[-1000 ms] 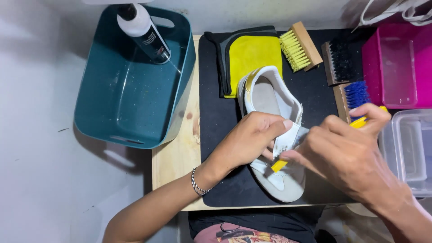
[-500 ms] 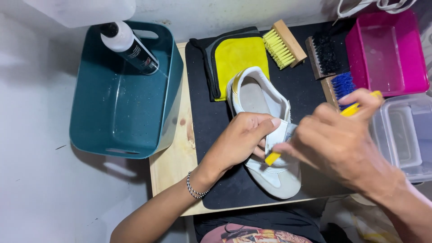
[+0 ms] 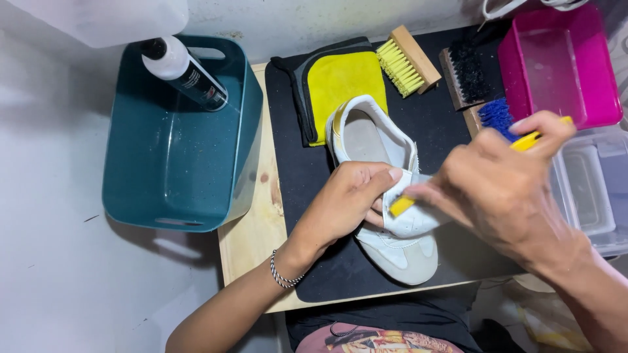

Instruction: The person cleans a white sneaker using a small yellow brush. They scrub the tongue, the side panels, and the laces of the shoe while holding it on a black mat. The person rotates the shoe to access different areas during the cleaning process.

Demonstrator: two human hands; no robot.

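Now, shoe (image 3: pixel 383 196): long way runs from me, away.
Left hand (image 3: pixel 347 202): wrapped round its middle, nearer.
Right hand (image 3: pixel 504 189): closed round yellow brush (image 3: pixel 402 204), tip on shoe.

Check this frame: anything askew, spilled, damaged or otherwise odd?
Only the spray bottle stands out: it leans tilted against the teal tub's rim rather than upright. Nothing looks spilled or damaged. The white sneaker, yellow cloth and brushes lie orderly on the black mat.

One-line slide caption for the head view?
Left hand steadies white sneaker while right hand works a yellow-handled brush on it.
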